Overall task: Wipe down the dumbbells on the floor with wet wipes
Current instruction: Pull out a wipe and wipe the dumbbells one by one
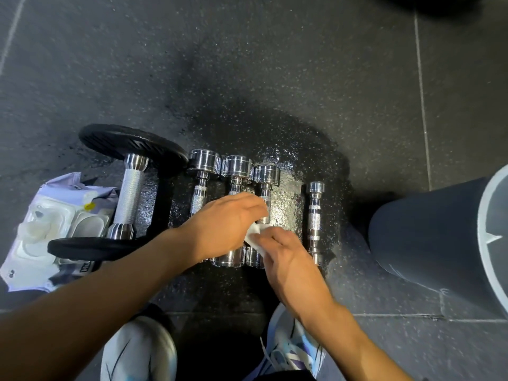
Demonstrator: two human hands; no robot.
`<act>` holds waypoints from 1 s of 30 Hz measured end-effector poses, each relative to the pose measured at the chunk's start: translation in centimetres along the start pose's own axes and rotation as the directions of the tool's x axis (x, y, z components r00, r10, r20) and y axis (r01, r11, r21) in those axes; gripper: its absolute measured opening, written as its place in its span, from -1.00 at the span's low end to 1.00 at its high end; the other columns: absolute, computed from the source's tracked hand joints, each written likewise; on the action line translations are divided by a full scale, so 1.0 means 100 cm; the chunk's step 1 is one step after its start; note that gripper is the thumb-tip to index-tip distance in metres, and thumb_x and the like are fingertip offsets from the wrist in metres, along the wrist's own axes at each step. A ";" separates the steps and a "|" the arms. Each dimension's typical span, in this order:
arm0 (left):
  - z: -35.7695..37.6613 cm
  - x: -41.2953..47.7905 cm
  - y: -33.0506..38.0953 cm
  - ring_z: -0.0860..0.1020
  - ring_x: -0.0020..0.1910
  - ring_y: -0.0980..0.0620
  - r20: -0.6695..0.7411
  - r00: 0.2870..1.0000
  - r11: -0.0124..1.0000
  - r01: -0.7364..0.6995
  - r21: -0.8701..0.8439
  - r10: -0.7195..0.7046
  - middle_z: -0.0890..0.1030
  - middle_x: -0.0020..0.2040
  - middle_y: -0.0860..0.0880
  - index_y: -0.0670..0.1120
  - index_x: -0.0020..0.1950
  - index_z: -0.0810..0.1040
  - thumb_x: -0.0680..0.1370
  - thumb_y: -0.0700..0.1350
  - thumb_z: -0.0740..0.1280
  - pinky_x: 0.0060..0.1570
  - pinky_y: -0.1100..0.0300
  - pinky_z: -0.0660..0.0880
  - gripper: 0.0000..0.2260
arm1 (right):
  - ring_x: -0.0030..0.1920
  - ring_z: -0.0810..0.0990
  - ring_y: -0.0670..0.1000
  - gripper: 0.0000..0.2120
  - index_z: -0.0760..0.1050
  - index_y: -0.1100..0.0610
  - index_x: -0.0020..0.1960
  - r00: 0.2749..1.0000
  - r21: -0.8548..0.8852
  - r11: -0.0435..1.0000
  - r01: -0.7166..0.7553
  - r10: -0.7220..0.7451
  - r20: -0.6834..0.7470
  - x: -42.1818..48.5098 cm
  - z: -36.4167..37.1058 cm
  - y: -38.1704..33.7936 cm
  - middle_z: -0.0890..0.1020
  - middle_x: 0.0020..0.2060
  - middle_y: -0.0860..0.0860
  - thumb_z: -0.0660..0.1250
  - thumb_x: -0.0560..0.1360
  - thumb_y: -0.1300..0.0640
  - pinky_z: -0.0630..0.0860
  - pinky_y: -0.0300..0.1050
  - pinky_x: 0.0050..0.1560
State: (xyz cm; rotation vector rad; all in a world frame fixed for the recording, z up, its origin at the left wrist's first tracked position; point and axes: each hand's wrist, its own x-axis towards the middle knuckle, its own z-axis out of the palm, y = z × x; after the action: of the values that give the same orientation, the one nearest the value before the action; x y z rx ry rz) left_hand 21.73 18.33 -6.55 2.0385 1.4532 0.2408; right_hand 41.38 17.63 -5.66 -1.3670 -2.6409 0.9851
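Observation:
Three chrome dumbbells lie side by side on the dark rubber floor: one on the left point(203, 174), one in the middle point(237, 171) and one on the right point(266, 180). A thin chrome bar point(315, 215) lies apart to their right. A big dumbbell with black plates point(129, 193) lies at the left. My left hand point(222, 224) reaches over the handles, fingers curled over the right dumbbell's handle. My right hand point(286, 257) presses a white wet wipe point(255, 233) against that dumbbell's near part.
A pack of wet wipes point(55, 224) with its lid open lies on the floor at far left, partly under the black plate. A dark grey bin point(428, 237) stands at the right. My two shoes point(137, 353) are at the bottom. The floor around the dumbbells shines wet.

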 end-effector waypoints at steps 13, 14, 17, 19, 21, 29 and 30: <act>-0.006 -0.006 0.004 0.40 0.23 0.07 -0.228 0.944 0.970 0.222 -0.096 -0.239 0.46 0.27 0.04 -0.07 0.44 0.44 0.64 -0.21 0.23 0.21 0.00 0.50 -0.64 | -0.22 0.33 0.08 -0.90 0.54 0.03 -0.12 0.924 0.078 0.993 0.088 -0.052 -0.379 0.074 -0.011 0.034 0.40 -0.18 -0.01 0.41 0.56 0.14 0.32 0.21 -0.11; -0.007 -0.006 0.004 0.39 0.26 0.07 -0.210 0.953 0.975 0.204 -0.091 -0.219 0.43 0.31 0.05 -0.06 0.47 0.42 0.63 -0.24 0.23 0.24 0.02 0.49 -0.60 | -0.18 0.40 0.11 -0.95 0.59 0.06 -0.05 0.945 0.051 0.991 0.121 -0.100 -0.310 0.075 -0.011 0.036 0.44 -0.14 -0.02 0.37 0.57 0.18 0.38 0.21 -0.08; -0.008 -0.003 0.003 0.36 0.33 0.06 -0.142 0.982 0.992 0.123 -0.022 -0.124 0.47 0.33 0.04 -0.04 0.51 0.41 0.58 -0.31 0.24 0.34 0.04 0.42 -0.51 | -0.02 0.57 0.07 -0.75 0.64 0.19 0.19 0.957 -0.079 0.990 0.119 -0.136 -0.256 0.067 -0.011 0.039 0.55 0.06 0.04 0.29 0.57 0.33 0.57 -0.01 0.06; -0.007 -0.003 0.004 0.40 0.22 0.06 -0.090 0.987 0.991 0.131 -0.021 -0.132 0.53 0.23 0.03 -0.03 0.47 0.47 0.60 -0.30 0.25 0.29 0.04 0.43 -0.55 | -0.09 0.59 -0.08 -0.73 0.66 0.18 0.20 0.966 0.018 0.992 0.123 -0.115 -0.229 0.054 -0.013 0.038 0.58 0.09 0.01 0.36 0.55 0.36 0.53 -0.35 0.09; -0.005 -0.006 0.005 0.40 0.09 0.06 -0.030 0.988 0.988 0.151 -0.042 -0.152 0.52 0.13 0.04 0.01 0.39 0.54 0.63 -0.23 0.25 0.20 0.07 0.46 -0.65 | -0.16 0.57 -0.16 -0.74 0.67 0.16 0.21 0.976 0.069 0.988 0.137 -0.123 -0.179 0.040 -0.014 0.036 0.58 0.12 -0.01 0.42 0.54 0.33 0.46 -0.52 0.03; 0.007 -0.014 0.024 0.34 0.08 0.04 0.082 0.974 0.975 0.214 -0.057 -0.210 0.56 0.07 0.04 0.03 0.24 0.56 0.64 -0.17 0.23 0.23 0.06 0.35 -0.77 | -0.03 0.58 -0.15 -0.79 0.71 0.05 0.11 0.995 0.222 0.974 0.046 -0.026 -0.092 0.016 -0.008 0.035 0.60 0.04 -0.06 0.46 0.53 0.27 0.46 -0.46 0.08; 0.008 -0.013 0.025 0.38 0.08 0.05 0.052 0.975 0.973 0.221 -0.069 -0.218 0.58 0.05 0.05 0.02 0.23 0.54 0.63 -0.16 0.22 0.23 0.05 0.33 -0.78 | -0.01 0.58 -0.16 -0.81 0.71 0.06 0.10 0.994 0.240 0.971 0.013 0.014 -0.110 0.019 -0.007 0.034 0.60 0.04 -0.07 0.48 0.53 0.25 0.47 -0.45 0.09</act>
State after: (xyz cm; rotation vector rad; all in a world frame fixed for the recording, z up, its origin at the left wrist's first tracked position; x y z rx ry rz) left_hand 23.58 16.29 -5.51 1.7954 1.6026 0.1550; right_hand 42.88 20.85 -7.43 -1.3261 -2.3507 1.1487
